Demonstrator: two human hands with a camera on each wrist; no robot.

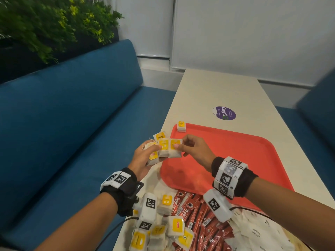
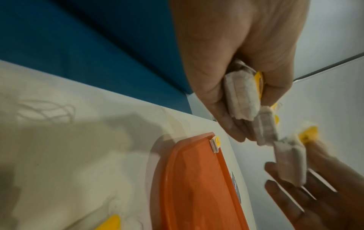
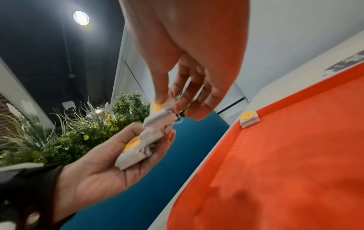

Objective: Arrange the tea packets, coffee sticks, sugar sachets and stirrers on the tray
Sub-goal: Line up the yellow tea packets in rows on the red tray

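My left hand [image 1: 145, 156] is cupped round a bunch of yellow-labelled tea packets [image 1: 159, 151], just off the red tray's [image 1: 235, 160] near left side. My right hand [image 1: 179, 144] pinches the rightmost tea packet [image 1: 175, 148] of that bunch between thumb and fingers. The right wrist view shows the pinched packet [image 3: 159, 118] still touching the bunch [image 3: 138, 149] in my left palm [image 3: 102, 168]. One tea packet [image 1: 181, 126] lies on the tray's far left corner. Loose tea packets [image 1: 174, 227], red coffee sticks [image 1: 201, 221] and white sugar sachets [image 1: 257, 232] are heaped near me. No stirrers show.
The white table [image 1: 217, 91] runs away from me, with a purple round sticker [image 1: 224, 113] beyond the tray. Blue benches [image 1: 72, 124] flank both sides, and plants [image 1: 45, 24] stand behind the left bench. Cables trail from both wrist units over the pile.
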